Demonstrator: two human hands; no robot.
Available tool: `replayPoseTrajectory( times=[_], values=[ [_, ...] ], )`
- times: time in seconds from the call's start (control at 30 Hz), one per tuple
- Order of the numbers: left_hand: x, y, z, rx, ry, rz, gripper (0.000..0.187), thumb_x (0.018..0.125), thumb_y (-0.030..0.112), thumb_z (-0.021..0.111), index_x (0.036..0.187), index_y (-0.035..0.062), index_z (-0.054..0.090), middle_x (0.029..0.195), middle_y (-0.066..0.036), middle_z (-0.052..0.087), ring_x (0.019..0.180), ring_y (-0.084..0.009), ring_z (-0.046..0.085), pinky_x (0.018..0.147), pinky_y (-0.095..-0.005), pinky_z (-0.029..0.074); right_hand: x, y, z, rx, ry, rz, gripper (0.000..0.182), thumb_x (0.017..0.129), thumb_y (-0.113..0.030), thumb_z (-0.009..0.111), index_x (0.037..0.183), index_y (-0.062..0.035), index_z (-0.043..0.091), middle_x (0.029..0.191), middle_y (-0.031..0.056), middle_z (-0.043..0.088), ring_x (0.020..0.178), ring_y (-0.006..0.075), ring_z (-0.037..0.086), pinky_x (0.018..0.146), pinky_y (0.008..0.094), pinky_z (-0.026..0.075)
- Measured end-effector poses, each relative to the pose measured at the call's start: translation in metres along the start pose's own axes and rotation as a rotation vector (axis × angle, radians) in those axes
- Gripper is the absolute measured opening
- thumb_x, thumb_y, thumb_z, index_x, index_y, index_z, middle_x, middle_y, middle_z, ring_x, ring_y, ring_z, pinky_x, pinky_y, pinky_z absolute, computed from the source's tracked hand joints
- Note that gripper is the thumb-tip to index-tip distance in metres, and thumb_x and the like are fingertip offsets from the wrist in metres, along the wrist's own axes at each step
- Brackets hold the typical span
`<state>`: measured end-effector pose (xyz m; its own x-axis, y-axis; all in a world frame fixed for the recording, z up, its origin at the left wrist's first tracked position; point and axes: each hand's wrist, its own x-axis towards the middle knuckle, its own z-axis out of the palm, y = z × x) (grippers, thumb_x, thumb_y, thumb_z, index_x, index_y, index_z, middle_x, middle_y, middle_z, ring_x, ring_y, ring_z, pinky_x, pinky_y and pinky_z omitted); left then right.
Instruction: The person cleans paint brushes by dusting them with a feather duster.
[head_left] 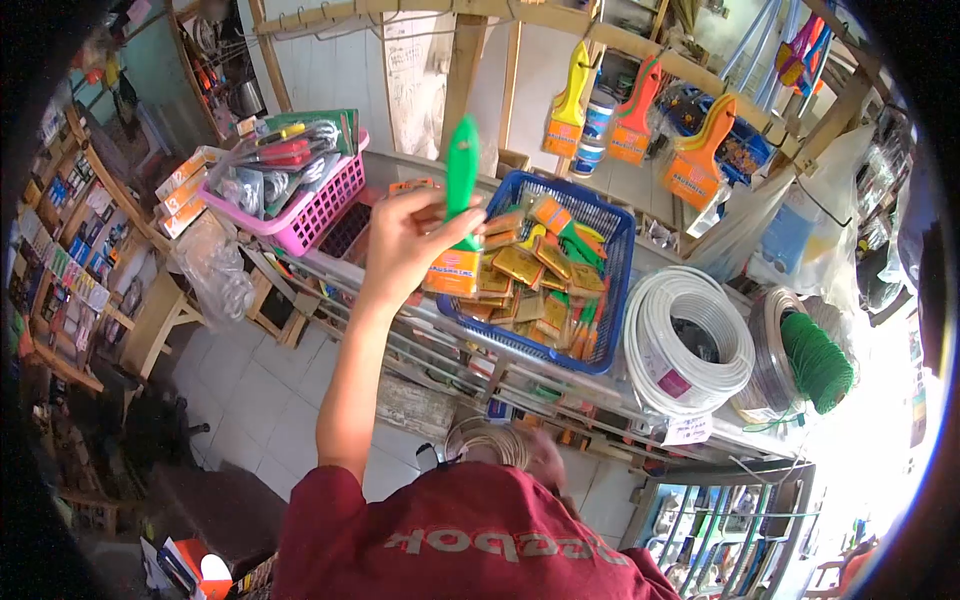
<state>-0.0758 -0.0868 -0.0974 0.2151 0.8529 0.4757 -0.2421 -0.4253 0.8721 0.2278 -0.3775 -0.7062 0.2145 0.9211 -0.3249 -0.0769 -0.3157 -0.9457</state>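
Observation:
My left hand (405,240) is closed around a paintbrush (461,172), its green handle pointing up and its bristle end in an orange wrapper. The brush is held above the left side of a blue plastic basket (625,290). Inside the basket lie several wrapped paintbrushes (518,265), some with green, yellow or orange handles. Low by my maroon shirt (470,540), my right hand (545,460) is blurred and partly hidden, and its fingers cannot be made out. A beige coil (490,440) shows beside it.
The basket stands on a glass counter. Left of it is a pink basket (330,205) of packaged goods. White cable coils (690,340) and a green rope roll (815,362) sit right. Large paintbrushes (632,115) hang from a wooden beam (690,70) above.

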Motion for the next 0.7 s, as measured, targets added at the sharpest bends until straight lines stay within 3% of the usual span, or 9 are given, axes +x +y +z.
replayPoseTrajectory(
  times=[0.03,0.13,0.23,0.37,0.43,0.53,0.57,0.67,0.7],
  values=[
    [0.012,0.003,0.004,0.021,-0.042,-0.003,0.021,0.082,0.005,0.069,0.099,-0.0065,0.064,0.082,-0.008,0.068,0.075,-0.0099,0.064,0.069,-0.0230,0.052,0.004,0.016,-0.005,0.273,0.036,-0.087,0.046,0.079,-0.013,0.057,0.124,-0.0028,0.054,0.136,0.0204,0.045,0.128,0.0342,0.042,0.105,0.0427,0.034],
    [0.044,0.015,0.023,0.084,-0.149,0.102,0.033,0.083,0.009,0.070,0.110,-0.0046,0.058,0.076,-0.008,0.068,0.070,-0.0084,0.064,0.064,-0.0222,0.051,-0.031,-0.038,-0.019,-1.246,0.101,-0.454,0.061,0.074,-0.007,0.055,0.134,-0.0056,0.043,0.148,0.0188,0.027,0.137,0.0360,0.025,0.112,0.0421,0.025],
    [0.068,0.032,0.041,0.191,-0.223,0.206,0.045,0.083,0.010,0.070,0.122,-0.0021,0.050,0.078,-0.008,0.068,0.071,-0.0104,0.065,0.065,-0.0233,0.051,-0.045,-0.051,-0.014,-1.304,-0.018,-0.431,0.062,0.073,-0.008,0.054,0.134,-0.0027,0.043,0.148,0.0194,0.027,0.139,0.0364,0.021,0.114,0.0420,0.021],
    [0.104,0.029,0.056,0.280,-0.272,0.347,0.052,0.083,0.012,0.069,0.129,0.0010,0.045,0.075,-0.008,0.068,0.069,-0.0102,0.065,0.066,-0.0230,0.050,-0.030,0.021,-0.007,-1.301,-0.090,-0.546,0.060,0.075,-0.008,0.052,0.135,-0.0026,0.041,0.148,0.0191,0.029,0.138,0.0390,0.020,0.114,0.0428,0.021],
    [0.116,0.029,0.061,0.337,-0.262,0.384,0.051,0.085,0.016,0.068,0.129,0.0040,0.047,0.069,-0.007,0.067,0.068,-0.0082,0.064,0.065,-0.0219,0.048,-0.019,-0.020,0.017,-1.202,-0.056,-0.573,0.055,0.079,-0.012,0.050,0.133,-0.0035,0.043,0.147,0.0195,0.028,0.138,0.0397,0.021,0.114,0.0437,0.020],
    [0.128,0.031,0.066,0.455,-0.241,0.437,0.049,0.085,0.019,0.068,0.129,0.0065,0.049,0.065,-0.006,0.067,0.066,-0.0068,0.064,0.070,-0.0221,0.047,-0.032,-0.167,0.076,-0.976,0.047,-0.571,0.049,0.084,-0.017,0.047,0.131,-0.0049,0.045,0.147,0.0201,0.027,0.136,0.0408,0.023,0.114,0.0452,0.019],
    [0.133,0.026,0.066,0.444,-0.238,0.429,0.048,0.085,0.021,0.068,0.128,0.0074,0.051,0.064,-0.005,0.067,0.065,-0.0051,0.063,0.076,-0.0224,0.046,-0.011,-0.154,0.069,-1.032,0.019,-0.596,0.048,0.084,-0.016,0.047,0.131,-0.0044,0.045,0.147,0.0199,0.027,0.136,0.0406,0.022,0.114,0.0449,0.018],
    [0.137,0.027,0.065,0.530,-0.257,0.351,0.047,0.085,0.021,0.068,0.128,0.0078,0.053,0.064,-0.005,0.067,0.065,-0.0042,0.062,0.076,-0.0213,0.045,0.030,-0.132,0.058,-1.197,-0.071,-0.670,0.047,0.084,-0.015,0.047,0.129,-0.0027,0.046,0.147,0.0195,0.027,0.137,0.0399,0.022,0.115,0.0439,0.018],
    [0.138,0.026,0.064,0.533,-0.242,0.388,0.048,0.085,0.021,0.068,0.129,0.0081,0.054,0.063,-0.004,0.066,0.062,-0.0034,0.060,0.066,-0.0208,0.046,0.034,-0.129,0.054,-1.226,-0.083,-0.680,0.047,0.084,-0.014,0.046,0.130,-0.0027,0.046,0.147,0.0193,0.027,0.137,0.0387,0.023,0.114,0.0432,0.018]
  ],
)
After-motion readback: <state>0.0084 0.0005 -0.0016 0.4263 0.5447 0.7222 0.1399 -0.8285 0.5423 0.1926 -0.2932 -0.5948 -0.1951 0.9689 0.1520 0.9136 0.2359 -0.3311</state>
